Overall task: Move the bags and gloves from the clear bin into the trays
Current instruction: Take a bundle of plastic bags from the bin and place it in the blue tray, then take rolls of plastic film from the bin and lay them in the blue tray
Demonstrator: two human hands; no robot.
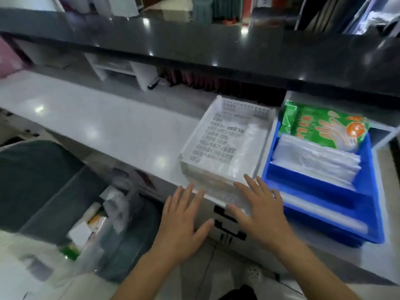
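A white perforated tray [218, 105] stands on the white counter with a clear plastic bag [244, 148] lying in its right half. To its right is a blue divided tray [376, 191] holding green glove packs [324, 124] at the back and stacked clear bags [316, 161] in the middle. The clear bin [121, 213] sits low at the left, below the counter, with packets and bags inside. My left hand [184, 219] and my right hand [257, 211] hover with fingers spread and empty just in front of the white tray's near edge.
The white counter [97, 124] runs to the left of the trays. A black raised ledge [194, 46] runs across behind them. A dark grey bin or cushion [36, 176] lies at the far left. Drawer handles [229, 230] show below the counter edge.
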